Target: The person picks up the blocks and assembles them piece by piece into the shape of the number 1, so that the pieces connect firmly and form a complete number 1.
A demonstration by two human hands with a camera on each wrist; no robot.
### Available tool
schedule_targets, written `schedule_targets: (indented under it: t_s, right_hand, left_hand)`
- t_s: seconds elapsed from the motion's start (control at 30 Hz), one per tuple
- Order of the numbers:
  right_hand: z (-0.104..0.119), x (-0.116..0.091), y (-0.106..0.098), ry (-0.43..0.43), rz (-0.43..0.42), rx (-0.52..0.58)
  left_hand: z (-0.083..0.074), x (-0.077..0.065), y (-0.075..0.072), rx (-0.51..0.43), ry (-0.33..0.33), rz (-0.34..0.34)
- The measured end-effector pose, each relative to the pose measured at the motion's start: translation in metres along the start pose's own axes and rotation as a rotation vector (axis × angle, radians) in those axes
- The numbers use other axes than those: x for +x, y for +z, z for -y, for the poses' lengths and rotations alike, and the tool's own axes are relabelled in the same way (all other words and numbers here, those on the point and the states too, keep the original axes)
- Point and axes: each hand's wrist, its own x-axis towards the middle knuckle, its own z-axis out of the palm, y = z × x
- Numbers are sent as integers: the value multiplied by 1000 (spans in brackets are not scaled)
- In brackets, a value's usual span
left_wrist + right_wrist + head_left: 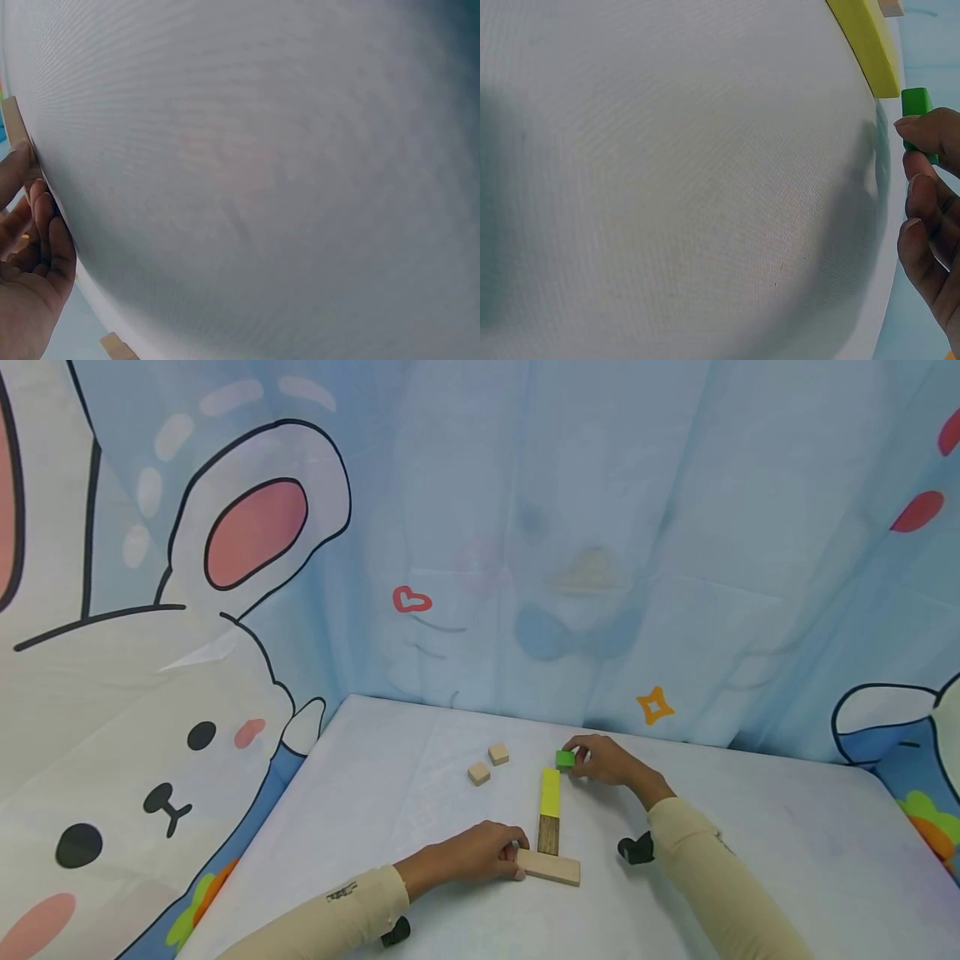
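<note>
Between thumb and fingers, the right hand [606, 761] pinches a small green block [565, 760] just beyond the far end of a yellow block [551, 793]. In the right wrist view the green block [916, 105] shows beside the end of the yellow block [870, 49]. A brown wood-grain block [549, 835] lies in line with the yellow one, at its near end. Across the near end of that row lies a long pale wooden plank [551, 867]. The left hand [487, 852] grips the plank's left end with thumb and fingers; the plank [15, 124] also shows in the left wrist view.
Two small pale wooden cubes, a farther cube [498, 754] and a nearer cube [478, 773], sit left of the row on the white table [420, 760]. A printed light-blue curtain [480, 568] hangs behind the table's far edge. Black wrist devices show under both sleeves.
</note>
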Motion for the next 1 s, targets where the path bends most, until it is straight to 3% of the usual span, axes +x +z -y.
schedule_targets:
  t_s: [0.47, 1.0]
  right_hand:
    - [3, 0, 3, 5, -4, -7]
    - [0, 3, 9, 29, -9, -41]
  left_hand:
    - [4, 0, 1, -43, -9, 7]
    - [5, 2, 2, -18, 4, 9]
